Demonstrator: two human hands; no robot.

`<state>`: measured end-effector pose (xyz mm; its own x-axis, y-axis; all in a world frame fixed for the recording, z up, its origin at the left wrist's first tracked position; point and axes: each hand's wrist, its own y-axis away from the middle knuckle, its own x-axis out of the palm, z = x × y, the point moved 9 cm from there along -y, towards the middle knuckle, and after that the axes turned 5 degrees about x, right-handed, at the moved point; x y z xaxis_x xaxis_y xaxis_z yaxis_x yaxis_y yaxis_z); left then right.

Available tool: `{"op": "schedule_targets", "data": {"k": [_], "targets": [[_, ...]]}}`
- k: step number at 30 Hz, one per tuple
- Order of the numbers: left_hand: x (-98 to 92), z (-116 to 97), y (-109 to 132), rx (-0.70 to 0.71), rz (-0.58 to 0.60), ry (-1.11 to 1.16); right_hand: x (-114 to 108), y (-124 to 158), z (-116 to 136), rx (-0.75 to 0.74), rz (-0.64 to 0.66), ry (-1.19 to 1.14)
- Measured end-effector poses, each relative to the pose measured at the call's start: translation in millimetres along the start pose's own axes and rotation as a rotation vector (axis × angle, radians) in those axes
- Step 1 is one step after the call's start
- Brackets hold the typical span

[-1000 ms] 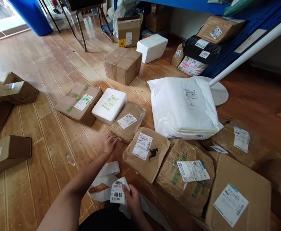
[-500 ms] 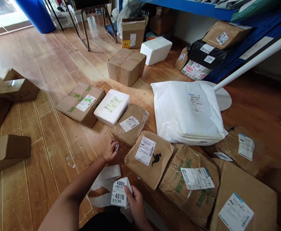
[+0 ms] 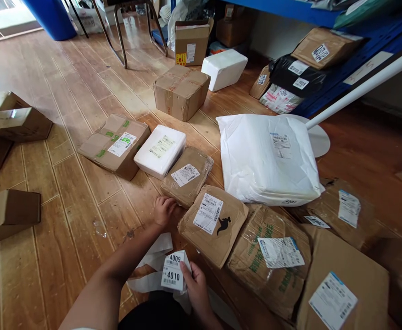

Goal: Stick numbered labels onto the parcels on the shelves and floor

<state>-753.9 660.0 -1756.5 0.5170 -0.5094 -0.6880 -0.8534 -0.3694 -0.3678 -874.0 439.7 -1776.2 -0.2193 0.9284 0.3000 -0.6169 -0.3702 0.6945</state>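
My left hand (image 3: pixel 164 211) reaches to the near side of a small brown taped parcel (image 3: pixel 175 188), its fingers stretched against the cardboard. Whatever lies beneath those fingers is hidden. My right hand (image 3: pixel 197 284) is closed around a strip of printed labels (image 3: pixel 173 270), thumb on top; the numbers 4009 and 4010 show on it. Pale backing paper (image 3: pixel 153 254) trails from the strip over the floor. Just right of my left hand lies a brown box with a kangaroo print (image 3: pixel 233 213).
A white foam parcel (image 3: pixel 159 165) and a green-taped box (image 3: pixel 108 133) continue the row leftward. Behind it lie a big white wrapped package (image 3: pixel 252 160) and a brown box (image 3: pixel 178 94). A slanting white pole (image 3: pixel 366 85) crosses the right side. More boxes (image 3: pixel 11 211) sit at left.
My left hand has moved up slightly and right, onto the parcel's near side; the small label it held is out of sight. My right hand still holds the label strip.
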Motion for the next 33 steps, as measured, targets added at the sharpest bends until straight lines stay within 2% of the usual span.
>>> {"op": "schedule_targets", "data": {"k": [3, 6, 9, 11, 15, 17, 19, 23, 24, 25, 29, 33], "targets": [[-7.4, 4, -5, -0.051, -0.033, -0.025, -1, 1, 0, 0.008, -0.001, -0.009], [-18.9, 17, -6, -0.221, -0.066, 0.027, 0, 3, 1, 0.017, 0.001, -0.014], [-19.4, 20, -7, -0.319, 0.019, 0.124, -1, 3, 8, -0.011, 0.01, 0.004], [-16.2, 15, -11, -0.315, 0.09, 0.172, -3, 2, 19, -0.055, 0.01, 0.016], [-20.9, 10, -13, -0.441, 0.058, 0.215, -10, 1, 51, -0.157, -0.028, 0.05], [-21.9, -2, -12, -0.483, 0.088, 0.278, -12, 0, 68, -0.198, -0.046, 0.077], [-18.1, -24, -10, -0.469, 0.222, 0.394, -12, -1, 82, -0.237, -0.048, 0.087], [6.1, -88, 21, -0.498, 0.804, 0.912, -10, -7, 100, -0.309, -0.037, 0.102], [7.7, -99, 28, -0.53, 0.891, 1.012, -10, -9, 103, -0.319, -0.038, 0.105], [8.1, -104, 32, -0.567, 0.92, 1.067, -10, -11, 105, -0.323, -0.04, 0.109], [8.4, -90, 31, -0.667, 0.743, 0.994, -8, -16, 110, -0.305, 0.009, 0.112], [3.8, -84, 27, -0.624, 0.667, 0.886, -7, -15, 111, -0.277, 0.031, 0.129]]}}
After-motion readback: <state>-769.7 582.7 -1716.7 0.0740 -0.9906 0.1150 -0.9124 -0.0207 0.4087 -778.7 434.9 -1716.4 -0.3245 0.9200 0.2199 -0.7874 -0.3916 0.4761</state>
